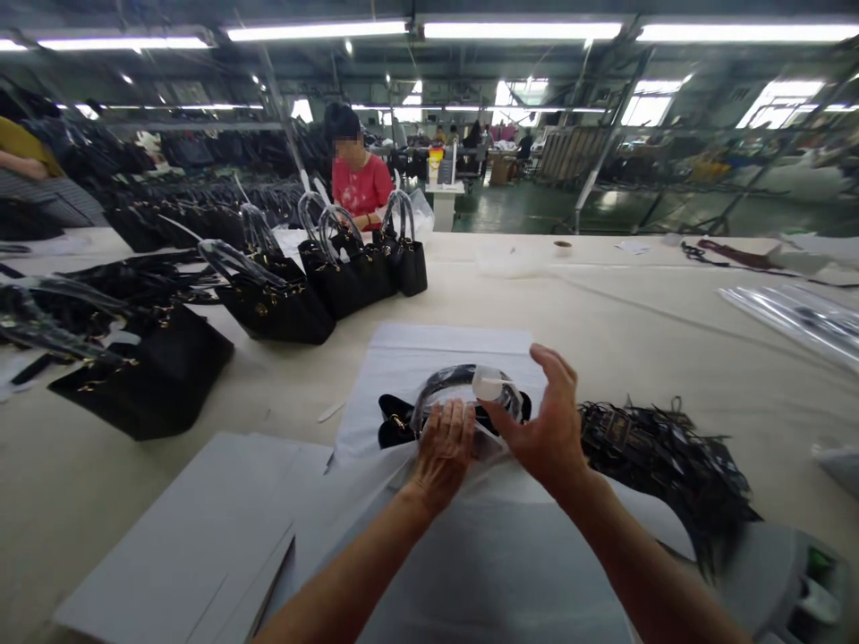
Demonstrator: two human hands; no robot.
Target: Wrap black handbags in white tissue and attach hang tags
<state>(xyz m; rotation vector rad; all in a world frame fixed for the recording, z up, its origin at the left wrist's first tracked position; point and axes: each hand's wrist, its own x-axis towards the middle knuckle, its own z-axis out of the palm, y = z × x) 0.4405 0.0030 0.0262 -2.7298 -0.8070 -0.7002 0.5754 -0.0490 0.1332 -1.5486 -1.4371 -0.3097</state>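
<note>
A black handbag (395,420) with plastic-wrapped handles (444,379) lies in front of me on white sheets (429,344). Over its near side spreads thin translucent white wrapping (489,546). My left hand (444,452) is laid on the wrapping and the bag at the foot of the handles, fingers extended together and pointing away from me. To the right, my right hand (547,420) is raised with thumb and fingers spread wide, beside a round whitish tag (488,383) at the handles. Nothing shows gripped between its fingers.
Several black handbags (278,300) stand at the left. White boards (194,528) lie at the near left, black tags with cords (664,447) at the right. A grey device (778,581) sits at the near right, clear plastic (798,317) beyond. A person in red (362,183) works across the table.
</note>
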